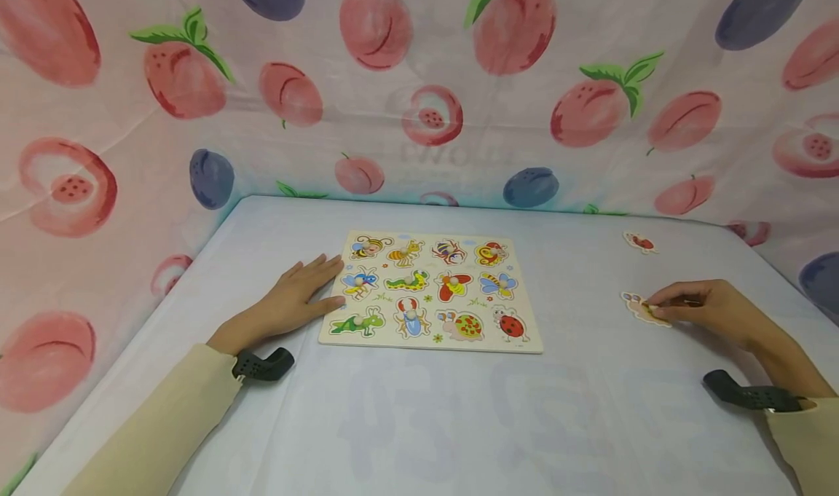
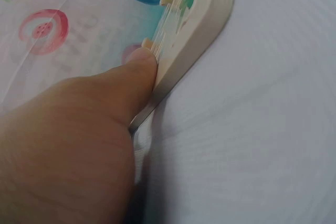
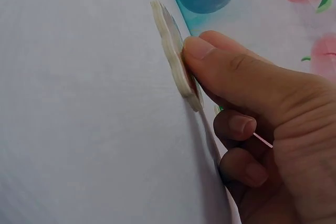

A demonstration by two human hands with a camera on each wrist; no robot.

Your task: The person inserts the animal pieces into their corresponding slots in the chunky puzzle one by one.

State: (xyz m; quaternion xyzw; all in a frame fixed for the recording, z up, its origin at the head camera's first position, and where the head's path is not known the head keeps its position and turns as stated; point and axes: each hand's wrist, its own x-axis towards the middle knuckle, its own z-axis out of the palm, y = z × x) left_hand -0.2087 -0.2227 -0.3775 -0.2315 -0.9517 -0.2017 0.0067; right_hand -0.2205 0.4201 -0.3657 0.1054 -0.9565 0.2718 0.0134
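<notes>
A wooden peg puzzle board (image 1: pixel 429 298) with insect pictures lies on the table. My left hand (image 1: pixel 288 303) lies along its left side with fingers extended, and in the left wrist view the thumb (image 2: pixel 139 66) touches the board's edge (image 2: pixel 202 30). Over on the right, my right hand (image 1: pixel 714 310) pinches a snail puzzle piece (image 1: pixel 634 306) between thumb and forefinger. The right wrist view shows this piece (image 3: pixel 176 59) edge-on at the table surface; the fingers hide its knob. Farther back lies a ladybug puzzle piece (image 1: pixel 640 242), apart from the hand.
The snail picture (image 1: pixel 463 325) and ladybug picture (image 1: pixel 511 325) on the board's front row show no knobs, while the other pictures carry wooden knobs. A white cloth (image 1: pixel 419 423) covers the table. Fruit-printed fabric (image 1: pixel 380 117) hangs behind and at the left.
</notes>
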